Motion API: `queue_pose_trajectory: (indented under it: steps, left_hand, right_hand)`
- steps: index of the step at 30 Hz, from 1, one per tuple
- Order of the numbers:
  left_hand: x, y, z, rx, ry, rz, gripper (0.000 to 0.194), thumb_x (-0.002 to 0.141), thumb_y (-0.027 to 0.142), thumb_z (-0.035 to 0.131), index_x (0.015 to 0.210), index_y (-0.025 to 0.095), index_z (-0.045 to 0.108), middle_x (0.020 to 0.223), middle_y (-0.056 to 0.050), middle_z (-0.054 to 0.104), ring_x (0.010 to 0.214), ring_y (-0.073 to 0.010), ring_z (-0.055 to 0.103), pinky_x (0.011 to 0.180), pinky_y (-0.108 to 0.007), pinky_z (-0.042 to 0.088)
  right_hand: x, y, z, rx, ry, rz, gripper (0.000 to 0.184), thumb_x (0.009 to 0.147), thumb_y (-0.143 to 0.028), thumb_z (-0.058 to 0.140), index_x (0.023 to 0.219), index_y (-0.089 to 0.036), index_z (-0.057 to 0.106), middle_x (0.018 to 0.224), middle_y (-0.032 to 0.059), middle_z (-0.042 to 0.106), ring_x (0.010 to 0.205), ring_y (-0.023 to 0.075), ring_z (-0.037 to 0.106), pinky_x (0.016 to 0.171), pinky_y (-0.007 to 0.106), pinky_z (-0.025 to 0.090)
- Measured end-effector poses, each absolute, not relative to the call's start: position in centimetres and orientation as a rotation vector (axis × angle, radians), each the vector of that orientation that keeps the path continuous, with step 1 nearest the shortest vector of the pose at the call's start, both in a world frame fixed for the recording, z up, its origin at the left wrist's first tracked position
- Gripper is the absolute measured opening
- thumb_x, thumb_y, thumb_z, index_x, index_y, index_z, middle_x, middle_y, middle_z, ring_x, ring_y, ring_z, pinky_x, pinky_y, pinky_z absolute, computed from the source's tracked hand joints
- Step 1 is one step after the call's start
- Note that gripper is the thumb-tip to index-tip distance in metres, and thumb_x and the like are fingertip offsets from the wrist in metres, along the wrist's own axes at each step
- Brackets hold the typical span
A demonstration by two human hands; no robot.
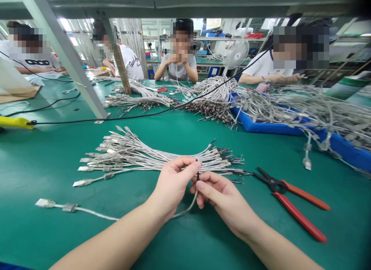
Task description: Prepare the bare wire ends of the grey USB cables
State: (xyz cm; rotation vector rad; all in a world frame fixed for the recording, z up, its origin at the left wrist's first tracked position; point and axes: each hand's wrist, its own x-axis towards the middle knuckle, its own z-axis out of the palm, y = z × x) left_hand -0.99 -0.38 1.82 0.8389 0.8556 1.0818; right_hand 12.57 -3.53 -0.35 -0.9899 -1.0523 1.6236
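Note:
Between my two hands is the dark stripped end of a grey USB cable (189,209). My left hand (176,181) pinches the dark wires near their tip. Just below, my right hand (222,194) closes thumb and fingers on the cable where the grey jacket meets the dark part. The cable runs under my left wrist to its USB plug (45,203) on the left. Behind my hands lies a bundle of similar cables (150,154), plugs to the left and dark wire ends to the right. Red-handled wire strippers (290,192) lie open to the right of my right hand.
Blue trays (261,127) heaped with cables stand at the right back, beside another cable pile (213,96). A metal post (66,57) rises at the left. A black cord (130,116) crosses the green table from a yellow-handled tool (16,122). Several people sit beyond.

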Motion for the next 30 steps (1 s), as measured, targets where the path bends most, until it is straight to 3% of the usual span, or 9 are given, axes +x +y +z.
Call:
queue_pose_trajectory:
  steps: [16, 23, 30]
  left_hand:
    - [-1.27, -0.37, 1.72, 0.893, 0.812, 1.030, 0.019, 0.077, 0.032, 0.073, 0.079, 0.013, 0.070, 0.063, 0.000, 0.053, 0.056, -0.0080, 0.048, 0.051, -0.020, 0.039]
    - [-1.47, 0.02, 1.28, 0.901, 0.843, 1.065, 0.020, 0.080, 0.032, 0.072, 0.082, 0.013, 0.068, 0.073, -0.001, 0.060, 0.066, -0.0090, 0.052, 0.065, -0.022, 0.042]
    - [-1.81, 0.18, 1.75, 1.033, 0.749, 1.027, 0.015, 0.079, 0.025, 0.071, 0.080, 0.013, 0.062, 0.078, -0.001, 0.063, 0.074, -0.0099, 0.057, 0.075, -0.024, 0.044]
  right_hand:
    - [12.76, -3.45, -0.66, -0.972, -1.086, 1.598, 0.021, 0.084, -0.036, 0.073, 0.090, -0.016, 0.068, 0.080, 0.0049, 0.069, 0.059, 0.0117, 0.057, 0.058, 0.026, 0.045]
    - [12.77, -3.56, -0.34, -0.988, -1.061, 1.531, 0.020, 0.087, -0.037, 0.070, 0.090, -0.017, 0.067, 0.083, 0.0055, 0.070, 0.058, 0.0113, 0.055, 0.056, 0.025, 0.043]
    - [13.30, -3.58, -0.57, -1.017, -1.112, 1.363, 0.017, 0.089, -0.037, 0.066, 0.089, -0.020, 0.068, 0.070, -0.0004, 0.059, 0.056, 0.0107, 0.045, 0.053, 0.024, 0.039]
